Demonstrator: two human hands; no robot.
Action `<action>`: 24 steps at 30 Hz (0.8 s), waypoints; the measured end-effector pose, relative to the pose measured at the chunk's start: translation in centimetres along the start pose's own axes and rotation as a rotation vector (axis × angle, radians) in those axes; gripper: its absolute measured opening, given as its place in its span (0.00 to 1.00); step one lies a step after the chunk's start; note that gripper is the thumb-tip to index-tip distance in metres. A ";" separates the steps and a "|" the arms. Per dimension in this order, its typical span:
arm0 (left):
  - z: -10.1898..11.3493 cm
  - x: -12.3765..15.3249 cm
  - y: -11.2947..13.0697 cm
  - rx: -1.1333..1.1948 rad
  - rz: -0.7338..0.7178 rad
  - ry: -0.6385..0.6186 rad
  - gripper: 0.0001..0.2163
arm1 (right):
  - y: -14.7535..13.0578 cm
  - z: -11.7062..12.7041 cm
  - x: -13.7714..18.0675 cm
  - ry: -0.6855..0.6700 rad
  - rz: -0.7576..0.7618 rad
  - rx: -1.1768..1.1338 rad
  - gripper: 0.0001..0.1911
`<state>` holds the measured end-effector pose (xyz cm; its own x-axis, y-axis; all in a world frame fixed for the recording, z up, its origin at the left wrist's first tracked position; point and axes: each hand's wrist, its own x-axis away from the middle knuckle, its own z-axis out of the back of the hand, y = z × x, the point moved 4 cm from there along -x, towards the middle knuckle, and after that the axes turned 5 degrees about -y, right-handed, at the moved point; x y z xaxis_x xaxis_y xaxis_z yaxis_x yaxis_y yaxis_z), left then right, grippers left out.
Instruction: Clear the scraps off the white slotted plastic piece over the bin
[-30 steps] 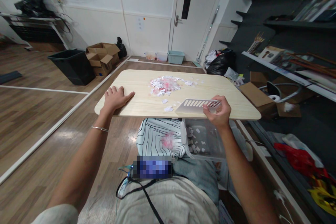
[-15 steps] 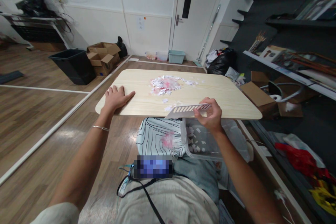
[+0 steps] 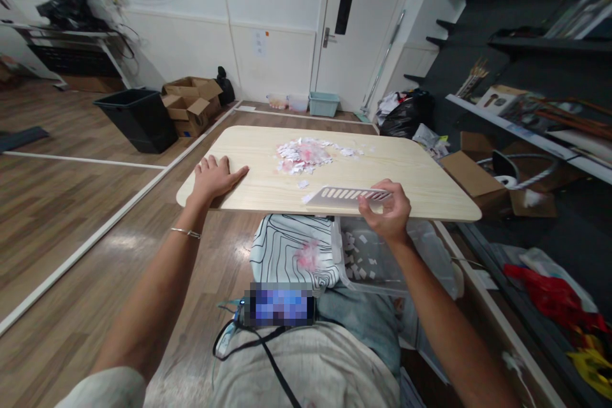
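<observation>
On the near left edge of the pale wooden tabletop (image 3: 268, 188), my left hand (image 3: 214, 180) lies flat with its fingers spread. My right hand (image 3: 386, 209) grips one end of a thin white plate with a row of slots (image 3: 335, 196), thumb on the near side. The plate is tilted along the table's front edge, and a few white scraps show at its left end. Beyond it lies a heap of small paper pieces (image 3: 303, 154), white with pink stains. A smaller cluster of scraps (image 3: 349, 152) is to the heap's right, and a single scrap (image 3: 303, 184) lies nearer.
Below the table's front edge stands a clear plastic bin (image 3: 368, 284) with scraps inside, beside a pink-stained patterned cloth (image 3: 272, 248). A phone (image 3: 282, 306) rests on my lap. A black bin (image 3: 138, 121) and cardboard boxes (image 3: 191, 118) stand back left; dark shelves (image 3: 516, 89) rise at right.
My right hand and the slotted plate have shifted slightly right, and the plate's slots face me more. My left hand stays in place on the tabletop. The view has shifted a little.
</observation>
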<state>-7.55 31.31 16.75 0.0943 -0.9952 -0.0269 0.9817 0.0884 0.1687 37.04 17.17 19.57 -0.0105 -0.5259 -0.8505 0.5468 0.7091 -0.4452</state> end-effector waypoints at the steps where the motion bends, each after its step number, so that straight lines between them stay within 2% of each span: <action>1: 0.0 0.0 0.0 0.001 -0.001 0.004 0.46 | -0.2 -0.1 0.0 -0.015 0.016 0.003 0.17; 6: -0.1 -0.1 -0.2 0.004 0.002 0.005 0.46 | -0.3 0.3 -0.2 -0.049 0.036 0.011 0.16; 11: -0.1 -0.1 -0.1 -0.014 0.005 -0.002 0.47 | 0.2 0.7 -0.3 -0.016 -0.045 -0.011 0.20; 15: -0.1 -0.2 -0.1 -0.017 0.000 0.006 0.46 | 0.5 0.1 -0.2 -0.037 -0.089 -0.048 0.23; 24: 0.2 -0.1 0.0 -0.036 -0.004 0.001 0.46 | 0.0 -0.3 -0.2 -0.087 0.034 -0.059 0.17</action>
<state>-7.63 31.39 16.91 0.0904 -0.9955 -0.0286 0.9874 0.0858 0.1328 36.81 17.44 19.62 0.0811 -0.5378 -0.8392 0.4955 0.7523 -0.4342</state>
